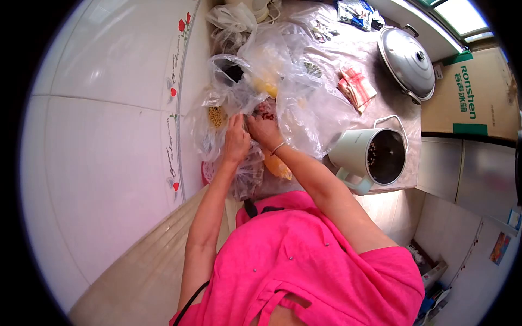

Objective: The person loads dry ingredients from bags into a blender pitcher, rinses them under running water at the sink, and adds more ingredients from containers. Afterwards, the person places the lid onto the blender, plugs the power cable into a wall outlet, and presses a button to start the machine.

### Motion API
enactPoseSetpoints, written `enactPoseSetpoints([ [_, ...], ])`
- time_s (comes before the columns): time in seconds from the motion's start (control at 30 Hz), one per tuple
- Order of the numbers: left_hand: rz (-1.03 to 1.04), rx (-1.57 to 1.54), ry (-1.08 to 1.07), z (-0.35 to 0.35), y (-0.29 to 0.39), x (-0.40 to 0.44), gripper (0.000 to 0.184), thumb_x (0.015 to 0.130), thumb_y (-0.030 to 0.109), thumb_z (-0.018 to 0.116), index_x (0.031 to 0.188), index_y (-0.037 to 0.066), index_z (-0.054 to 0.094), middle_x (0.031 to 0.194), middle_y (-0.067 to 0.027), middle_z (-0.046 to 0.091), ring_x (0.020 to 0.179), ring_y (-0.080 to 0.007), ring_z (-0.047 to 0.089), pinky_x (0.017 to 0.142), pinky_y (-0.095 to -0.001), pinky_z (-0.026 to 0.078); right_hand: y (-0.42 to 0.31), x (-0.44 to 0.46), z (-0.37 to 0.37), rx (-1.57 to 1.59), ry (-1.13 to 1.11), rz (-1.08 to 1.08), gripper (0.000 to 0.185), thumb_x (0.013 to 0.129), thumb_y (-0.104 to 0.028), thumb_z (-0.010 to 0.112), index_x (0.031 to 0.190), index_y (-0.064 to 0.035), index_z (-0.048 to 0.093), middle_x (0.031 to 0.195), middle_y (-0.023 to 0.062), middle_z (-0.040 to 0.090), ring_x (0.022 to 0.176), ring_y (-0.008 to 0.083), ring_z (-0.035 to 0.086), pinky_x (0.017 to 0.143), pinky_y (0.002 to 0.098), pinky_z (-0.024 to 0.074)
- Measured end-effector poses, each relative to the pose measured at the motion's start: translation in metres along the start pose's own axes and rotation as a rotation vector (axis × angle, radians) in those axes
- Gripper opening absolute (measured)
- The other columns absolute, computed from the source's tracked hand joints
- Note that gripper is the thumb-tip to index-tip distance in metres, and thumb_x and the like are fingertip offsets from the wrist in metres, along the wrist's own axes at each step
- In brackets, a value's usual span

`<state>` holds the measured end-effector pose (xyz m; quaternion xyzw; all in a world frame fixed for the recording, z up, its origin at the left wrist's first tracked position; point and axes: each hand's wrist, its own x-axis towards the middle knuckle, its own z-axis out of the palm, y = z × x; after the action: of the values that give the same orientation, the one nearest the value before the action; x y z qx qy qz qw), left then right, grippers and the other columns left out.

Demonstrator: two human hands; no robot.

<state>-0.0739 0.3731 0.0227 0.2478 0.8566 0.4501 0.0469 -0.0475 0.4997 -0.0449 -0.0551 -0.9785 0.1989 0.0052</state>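
Note:
My left hand (237,142) is closed, its fingertips pinching clear plastic among a cluster of bags. Close beside it, my right hand (264,132) has its fingers curled into the same plastic, just below a clear plastic bag of reddish pieces (266,108). A bag of yellowish beans (216,116) lies left of my hands, and something yellow shows in a bag (266,87) beyond them. Under my right wrist sits an orange-yellow bag (278,166). The overlapping plastic partly hides my fingertips.
A pale green jug (353,155) with a few light grains inside stands right of the bags. Beyond it are a folded red-and-white cloth (357,89), a lidded silver pan (406,62) and a cardboard box (473,95). A tiled wall (119,141) borders the left side.

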Motion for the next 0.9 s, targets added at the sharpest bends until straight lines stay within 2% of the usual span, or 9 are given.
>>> enactPoseSetpoints([
  [0.07, -0.007, 0.007, -0.017, -0.005, 0.0, 0.003, 0.053, 0.074, -0.003, 0.045, 0.126, -0.011, 0.045, 0.126, -0.0293, 0.047, 0.118, -0.0444, 0.046, 0.102, -0.0428, 0.038, 0.014, 0.012, 0.014, 0.193, -0.141, 0.129, 0.017, 0.084, -0.02, 0.055, 0.09, -0.0048, 0.059, 0.081, 0.0153, 0.064, 0.07, 0.0296, 0.066, 0.064, 0.0415, 0.0522],
  [0.13, -0.034, -0.005, -0.044, -0.005, -0.009, 0.006, 0.053, 0.073, -0.003, 0.045, 0.125, -0.011, 0.045, 0.125, -0.0293, 0.047, 0.118, -0.0444, 0.046, 0.102, -0.0427, 0.039, 0.039, 0.023, 0.017, 0.407, -0.104, -0.097, 0.018, 0.084, -0.019, 0.053, 0.087, -0.0022, 0.058, 0.08, 0.0145, 0.066, 0.066, 0.0272, 0.063, 0.06, 0.0402, 0.0511],
  [0.2, -0.044, -0.015, -0.053, -0.006, -0.012, 0.005, 0.052, 0.073, -0.004, 0.045, 0.125, -0.011, 0.046, 0.125, -0.0292, 0.048, 0.117, -0.0444, 0.047, 0.102, -0.0425, 0.039, 0.042, 0.032, 0.01, 1.025, -0.476, 0.363, 0.023, 0.085, -0.02, 0.051, 0.088, 0.0007, 0.06, 0.079, 0.0093, 0.065, 0.06, 0.0205, 0.059, 0.052, 0.0358, 0.0486],
  [0.27, -0.038, -0.027, -0.044, -0.008, -0.009, 0.004, 0.052, 0.073, -0.004, 0.045, 0.125, -0.011, 0.047, 0.125, -0.0292, 0.048, 0.117, -0.0444, 0.047, 0.102, -0.0422, 0.039, 0.058, 0.038, 0.016, 1.767, -0.823, 0.507, 0.026, 0.086, -0.021, 0.05, 0.091, 0.0016, 0.062, 0.078, 0.007, 0.064, 0.061, 0.0192, 0.058, 0.051, 0.0315, 0.0477],
  [0.33, -0.028, -0.015, -0.037, -0.01, -0.005, 0.003, 0.052, 0.073, -0.005, 0.046, 0.125, -0.011, 0.047, 0.125, -0.0286, 0.048, 0.117, -0.0441, 0.047, 0.101, -0.0419, 0.039, 0.059, 0.04, 0.012, 2.249, -1.025, 0.508, 0.031, 0.089, -0.022, 0.047, 0.096, 0.0038, 0.063, 0.085, 0.0093, 0.067, 0.064, 0.0193, 0.061, 0.053, 0.0255, 0.0507],
  [0.43, -0.052, -0.039, -0.071, -0.017, 0.004, 0.001, 0.053, 0.073, -0.006, 0.046, 0.126, -0.01, 0.047, 0.126, -0.028, 0.048, 0.118, -0.0435, 0.047, 0.101, -0.0417, 0.04, 0.03, 0.027, -0.029, 2.044, -0.62, 0.829, 0.032, 0.092, -0.024, 0.047, 0.096, 0.0037, 0.063, 0.095, 0.014, 0.069, 0.071, 0.023, 0.066, 0.058, 0.0282, 0.0557],
  [0.63, -0.058, -0.033, -0.063, -0.014, -0.004, -0.003, 0.053, 0.074, -0.006, 0.046, 0.127, -0.01, 0.047, 0.128, -0.0277, 0.047, 0.12, -0.0429, 0.047, 0.102, -0.0416, 0.04, 0.022, 0.024, -0.031, 2.221, -0.425, 0.737, 0.033, 0.094, -0.028, 0.05, 0.095, 0.001, 0.065, 0.101, 0.0155, 0.069, 0.089, 0.0267, 0.069, 0.067, 0.0343, 0.0598],
  [0.73, -0.052, -0.037, -0.059, -0.01, -0.009, -0.006, 0.053, 0.074, -0.006, 0.046, 0.127, -0.01, 0.047, 0.128, -0.0274, 0.047, 0.12, -0.0424, 0.047, 0.102, -0.0415, 0.039, 0.018, 0.023, -0.036, 2.301, -0.362, 0.894, 0.026, 0.093, -0.024, 0.052, 0.089, -0.0016, 0.064, 0.088, 0.0121, 0.068, 0.08, 0.021, 0.067, 0.053, 0.0259, 0.0555],
  [0.9, 0.085, 0.047, 0.014, -0.008, -0.006, -0.004, 0.052, 0.074, -0.005, 0.048, 0.127, -0.007, 0.049, 0.125, -0.0247, 0.052, 0.115, -0.0377, 0.052, 0.095, -0.0378, 0.043, 0.012, 0.018, -0.031, 2.501, -0.525, 0.8, 0.025, 0.093, -0.022, 0.054, 0.072, -0.0094, 0.05, 0.064, -0.0014, 0.046, 0.055, 0.0092, 0.045, 0.036, 0.0156, 0.0274],
])
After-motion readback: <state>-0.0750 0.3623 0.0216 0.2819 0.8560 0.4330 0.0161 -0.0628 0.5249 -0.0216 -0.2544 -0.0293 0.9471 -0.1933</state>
